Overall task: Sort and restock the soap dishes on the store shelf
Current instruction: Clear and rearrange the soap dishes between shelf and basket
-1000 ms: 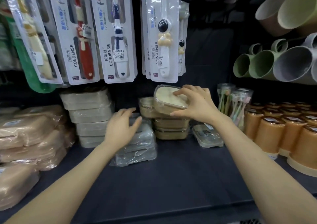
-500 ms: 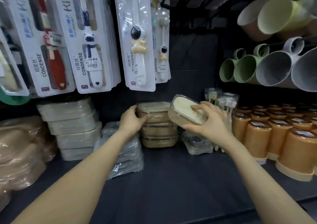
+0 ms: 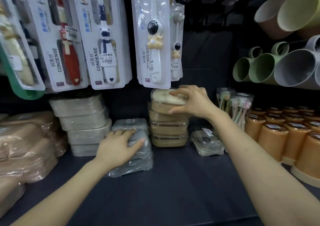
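On the dark shelf [image 3: 173,182], the cream-lidded soap dish [image 3: 162,96] now sits atop the tan stack [image 3: 168,130], my right hand [image 3: 194,102] still clamped round it. My left hand [image 3: 117,147] has left that stack and curls over the grey dish [image 3: 138,160] beside it: grey pile next, I'd judge.

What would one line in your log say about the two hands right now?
left hand: holds top grey soap dish | right hand: holds tan soap dish atop tan stack | release: not yet
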Tool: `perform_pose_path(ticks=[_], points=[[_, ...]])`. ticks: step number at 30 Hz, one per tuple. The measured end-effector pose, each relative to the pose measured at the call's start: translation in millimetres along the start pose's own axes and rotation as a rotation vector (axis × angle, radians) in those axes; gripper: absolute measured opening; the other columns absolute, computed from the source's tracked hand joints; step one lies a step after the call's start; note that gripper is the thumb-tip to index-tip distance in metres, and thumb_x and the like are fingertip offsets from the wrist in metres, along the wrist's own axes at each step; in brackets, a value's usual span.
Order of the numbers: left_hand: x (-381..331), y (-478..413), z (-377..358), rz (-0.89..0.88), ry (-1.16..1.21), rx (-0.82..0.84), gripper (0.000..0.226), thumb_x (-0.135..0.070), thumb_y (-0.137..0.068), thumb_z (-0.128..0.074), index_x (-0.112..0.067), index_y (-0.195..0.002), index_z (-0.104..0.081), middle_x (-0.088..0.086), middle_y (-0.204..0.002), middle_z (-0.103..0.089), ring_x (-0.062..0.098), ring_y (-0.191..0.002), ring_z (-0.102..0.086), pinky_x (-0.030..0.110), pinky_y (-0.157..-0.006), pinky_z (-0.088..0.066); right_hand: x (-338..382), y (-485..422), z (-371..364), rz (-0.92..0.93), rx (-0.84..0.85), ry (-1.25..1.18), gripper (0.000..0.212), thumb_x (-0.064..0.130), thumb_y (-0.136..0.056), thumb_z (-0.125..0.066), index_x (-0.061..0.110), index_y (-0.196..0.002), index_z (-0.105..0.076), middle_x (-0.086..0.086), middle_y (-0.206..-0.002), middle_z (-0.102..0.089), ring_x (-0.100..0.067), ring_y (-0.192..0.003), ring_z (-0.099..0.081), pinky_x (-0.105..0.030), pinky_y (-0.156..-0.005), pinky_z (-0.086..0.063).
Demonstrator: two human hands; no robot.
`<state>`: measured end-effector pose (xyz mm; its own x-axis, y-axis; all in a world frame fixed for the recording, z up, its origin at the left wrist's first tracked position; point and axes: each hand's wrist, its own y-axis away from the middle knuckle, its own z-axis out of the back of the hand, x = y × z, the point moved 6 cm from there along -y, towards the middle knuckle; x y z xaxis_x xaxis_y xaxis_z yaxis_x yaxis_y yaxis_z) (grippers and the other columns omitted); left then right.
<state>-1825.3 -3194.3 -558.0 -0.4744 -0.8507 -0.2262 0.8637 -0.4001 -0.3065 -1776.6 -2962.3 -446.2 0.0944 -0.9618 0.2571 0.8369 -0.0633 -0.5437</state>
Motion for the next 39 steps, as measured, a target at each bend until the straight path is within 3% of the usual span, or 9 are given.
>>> perform_pose_path(ticks=[4, 6, 8, 11, 15, 22, 28, 33, 39], points=[[-0.1, 3.6, 0.3, -0.03, -0.021, -0.145, 0.1, -0.08, -0.062, 0.0, -0.036, -0.135, -0.05, -0.009, -0.137, -0.052, 0.019, -0.127, -0.044, 0.035, -0.103, -0.037, -6.1, 7.8, 1.9, -0.104, -0.266, 0.084, 0.061, 0.064, -0.064, -0.074, 0.038, -0.119, -0.065, 0.001, -0.141, -0.045, -0.023, -0.131, -0.036, -0.043, -0.105, -0.033], [-0.5, 4.3, -0.5, -0.047, -0.038, -0.187, 0.094, -0.078, -0.067, -0.004, -0.033, -0.131, -0.056, -0.006, -0.131, -0.058, 0.022, -0.122, -0.049, 0.037, -0.099, -0.04, -8.0, 18.3, 2.7, -0.178, -0.433, 0.044, 0.067, 0.06, -0.064, -0.078, 0.026, -0.119, -0.062, -0.001, -0.128, -0.05, -0.023, -0.12, -0.044, -0.036, -0.088, -0.044], [-0.7, 5.0, -0.6, -0.068, -0.032, -0.24, 0.086, -0.075, -0.073, -0.013, -0.028, -0.123, -0.064, -0.001, -0.12, -0.065, 0.027, -0.114, -0.056, 0.04, -0.091, -0.044, -13.8, 24.7, -1.6, -0.282, -0.505, -0.116, 0.073, 0.054, -0.065, -0.081, 0.018, -0.122, -0.053, -0.001, -0.125, -0.052, -0.02, -0.116, -0.048, -0.03, -0.081, -0.042], [1.4, 3.5, -4.1, -0.077, -0.035, -0.248, 0.079, -0.072, -0.078, -0.021, -0.024, -0.116, -0.069, 0.002, -0.111, -0.069, 0.031, -0.106, -0.061, 0.042, -0.086, -0.047, -19.4, 23.6, -16.7, -0.348, -0.437, -0.43, 0.073, 0.043, -0.072, -0.081, 0.016, -0.13, -0.047, 0.002, -0.133, -0.051, -0.013, -0.12, -0.049, -0.02, -0.087, -0.036], [0.0, 2.2, -7.7, -0.108, -0.063, -0.233, 0.07, -0.068, -0.081, -0.027, -0.022, -0.11, -0.071, 0.003, -0.104, -0.071, 0.032, -0.098, -0.064, 0.042, -0.08, -0.05, -20.2, 17.8, -29.4, -0.42, -0.445, -0.609, 0.085, 0.036, -0.073, -0.083, 0.015, -0.141, -0.037, 0.0, -0.141, -0.047, -0.016, -0.129, -0.044, -0.026, -0.102, -0.037], [-1.3, 3.0, -7.4, -0.129, -0.116, -0.249, 0.062, -0.063, -0.084, -0.033, -0.021, -0.102, -0.074, 0.005, -0.095, -0.071, 0.032, -0.086, -0.066, 0.043, -0.068, -0.053, -19.8, 3.6, -49.5, -0.541, -0.443, -0.482, 0.089, 0.043, -0.07, -0.083, 0.016, -0.14, -0.035, -0.006, -0.139, -0.049, -0.027, -0.124, -0.05, -0.044, -0.103, -0.04], [-3.1, 4.1, -3.2, -0.075, -0.133, -0.17, 0.092, -0.073, -0.072, 0.001, -0.031, -0.132, -0.054, 0.001, -0.129, -0.057, 0.025, -0.119, -0.049, 0.04, -0.099, -0.039, -15.3, 23.6, -42.3, -0.592, -0.419, -0.374, 0.099, 0.056, -0.073, -0.075, 0.016, -0.148, -0.025, -0.012, -0.146, -0.041, -0.031, -0.13, -0.044, -0.048, -0.105, -0.037], [-5.8, 17.0, 13.0, -0.076, -0.151, -0.142, 0.095, -0.072, -0.07, 0.005, -0.029, -0.137, -0.047, 0.004, -0.133, -0.052, 0.026, -0.123, -0.044, 0.043, -0.107, -0.03, 19.6, 77.7, -37.7, -0.502, -0.442, -0.349, 0.063, 0.044, -0.083, -0.07, 0.012, -0.133, -0.047, -0.011, -0.131, -0.053, -0.031, -0.118, -0.052, -0.047, -0.099, -0.041], [34.7, 98.4, 52.4, -0.265, -0.103, -0.383, 0.052, -0.048, -0.092, -0.034, -0.012, -0.099, -0.071, 0.008, -0.099, -0.067, 0.032, -0.091, -0.061, 0.042, -0.083, -0.046, 130.0, 161.1, -69.7, -0.068, -0.393, -0.293, 0.024, 0.035, -0.084, -0.06, 0.015, -0.094, -0.068, 0.0, -0.093, -0.066, -0.024, -0.086, -0.062, -0.041, -0.076, -0.048]])
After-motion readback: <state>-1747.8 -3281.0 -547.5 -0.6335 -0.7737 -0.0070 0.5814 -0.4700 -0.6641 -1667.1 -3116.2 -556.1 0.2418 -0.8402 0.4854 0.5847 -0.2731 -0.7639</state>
